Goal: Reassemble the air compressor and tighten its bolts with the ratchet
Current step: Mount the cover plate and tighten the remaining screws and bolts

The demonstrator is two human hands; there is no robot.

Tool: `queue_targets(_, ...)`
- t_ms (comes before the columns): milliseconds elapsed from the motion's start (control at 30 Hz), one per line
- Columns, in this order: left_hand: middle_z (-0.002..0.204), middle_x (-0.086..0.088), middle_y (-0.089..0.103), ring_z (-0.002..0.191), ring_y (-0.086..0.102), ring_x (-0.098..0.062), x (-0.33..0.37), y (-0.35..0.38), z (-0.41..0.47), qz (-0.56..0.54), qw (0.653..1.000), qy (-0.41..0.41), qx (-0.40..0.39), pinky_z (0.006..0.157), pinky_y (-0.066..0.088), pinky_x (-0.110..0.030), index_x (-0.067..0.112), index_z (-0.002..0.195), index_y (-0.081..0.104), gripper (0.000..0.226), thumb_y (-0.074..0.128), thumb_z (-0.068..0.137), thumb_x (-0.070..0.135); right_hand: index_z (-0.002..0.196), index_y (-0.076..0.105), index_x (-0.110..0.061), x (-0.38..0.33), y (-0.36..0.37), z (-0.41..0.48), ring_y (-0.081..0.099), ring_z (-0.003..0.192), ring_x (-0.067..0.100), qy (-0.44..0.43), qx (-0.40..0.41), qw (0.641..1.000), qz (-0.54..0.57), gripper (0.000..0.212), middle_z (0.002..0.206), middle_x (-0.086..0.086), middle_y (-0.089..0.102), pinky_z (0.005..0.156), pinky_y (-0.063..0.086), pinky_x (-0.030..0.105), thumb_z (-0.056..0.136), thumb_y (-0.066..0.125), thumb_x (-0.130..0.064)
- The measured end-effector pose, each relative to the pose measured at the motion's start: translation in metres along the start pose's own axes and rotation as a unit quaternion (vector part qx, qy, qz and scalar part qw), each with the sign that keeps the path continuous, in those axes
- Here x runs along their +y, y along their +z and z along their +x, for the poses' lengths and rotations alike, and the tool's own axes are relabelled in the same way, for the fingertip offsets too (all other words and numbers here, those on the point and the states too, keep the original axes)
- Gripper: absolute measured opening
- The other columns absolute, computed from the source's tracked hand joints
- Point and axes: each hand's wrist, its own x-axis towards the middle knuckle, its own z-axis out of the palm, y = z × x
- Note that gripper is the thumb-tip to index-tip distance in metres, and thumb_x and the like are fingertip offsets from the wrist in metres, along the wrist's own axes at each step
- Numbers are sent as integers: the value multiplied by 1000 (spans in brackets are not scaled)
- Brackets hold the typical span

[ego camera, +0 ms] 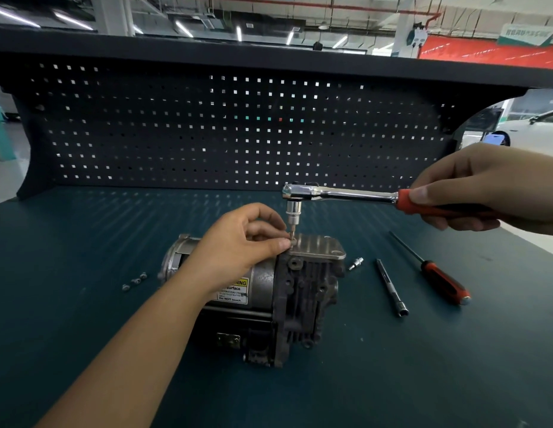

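Air compressor (262, 291): lies on its side at the middle of the bench (83, 242), motor end to my left and finned block to my right. A yellow-and-white warning label (235, 291) faces me on the motor housing. A flat metal cover plate (318, 247) sits on top of the finned block.

Left hand (238, 245): rests over the top of the motor housing. Thumb and forefinger are drawn together, pinching a small bolt (291, 237) at the plate's left corner. The other fingers are curled.

Right hand (485, 193): wrapped round the red handle of the ratchet (340, 194), thumb laid along the grip. The ratchet is held roughly level above the bench, its chrome head directly over the bolt. A socket and bit hang straight down from the head, the bit tip at the bolt head. Whether the tip is seated I cannot tell; my fingertips cover the joint.

Other items on the bench:
- To the left of the compressor, three loose bolts (134, 281) in a short row.
- To the right, a small spare socket (356, 263) just beside the plate.
- Further right, an extension bar (391, 287).
- Beyond it, a red-handled screwdriver (435, 273), set apart.

A dark pegboard (207, 128) stands along the back of the bench.
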Motion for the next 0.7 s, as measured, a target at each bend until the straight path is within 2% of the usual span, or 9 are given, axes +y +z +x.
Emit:
queue_targets(100,85,4,75,82,69,-8,2,-1,0,-18,1000,-10,-8,75,51,-16,21,93,62,13,67,84,12,78,68,-3,-7,4,-2,44,39,13,19,-18,1000,1,71,60,12,60,36,31,18,44,80,-65)
queue_targets(167,84,6,75,73,66,1,5,-1,1,-34,999,-14,-5,63,46,-9,22,94,64,12,64,87,13,75,67,-5,-10,5,-4,43,38,13,21,-24,1000,2,79,60,11,60,36,31,18,36,79,-73)
queue_targets(267,92,5,75,82,68,0,13,0,3,-73,997,-13,-15,62,45,-7,25,102,64,28,68,76,32,68,62,-7,-11,8,-10,43,36,14,17,-36,999,5,80,60,12,59,36,32,18,33,78,-77)
queue_targets(333,92,4,75,86,68,-2,18,4,6,-79,997,-5,-15,64,45,-7,25,98,68,37,68,66,42,70,65,-12,-11,10,-15,45,36,13,8,-46,999,6,75,59,10,60,36,34,18,31,80,-75)
queue_targets(467,80,0,75,72,66,-3,19,13,13,-143,989,-23,0,58,47,-11,17,82,72,30,71,58,35,78,70,-26,-9,5,-18,53,40,12,-3,-58,997,-42,70,66,8,68,38,39,18,33,76,-79)
queue_targets(533,80,-1,74,72,66,-5,19,13,14,-160,987,-26,-6,59,48,-12,18,73,75,28,74,52,37,87,70,-33,-7,-2,-15,58,48,8,9,-53,995,-83,68,74,3,72,43,42,17,39,73,-81)
queue_targets(600,80,-1,75,73,67,-5,20,12,12,-167,985,-24,-24,60,47,-11,23,71,77,23,74,52,36,93,69,-42,0,-8,-5,57,55,1,13,-41,990,-136,49,79,-4,72,49,43,15,56,73,-73)
queue_targets(667,81,-1,75,74,67,-5,22,11,12,-172,984,-29,-44,60,47,-11,25,74,77,17,72,59,30,92,67,-50,6,-12,13,58,65,-2,9,-20,978,-207,19,82,-15,69,58,41,15,73,69,-54)
queue_targets(700,82,-1,75,74,66,-5,22,10,12,-172,983,-35,-51,60,47,-11,25,75,78,15,70,63,28,92,67,-50,8,-13,24,59,70,-4,0,-10,972,-237,13,82,-19,68,61,39,14,82,67,-41)
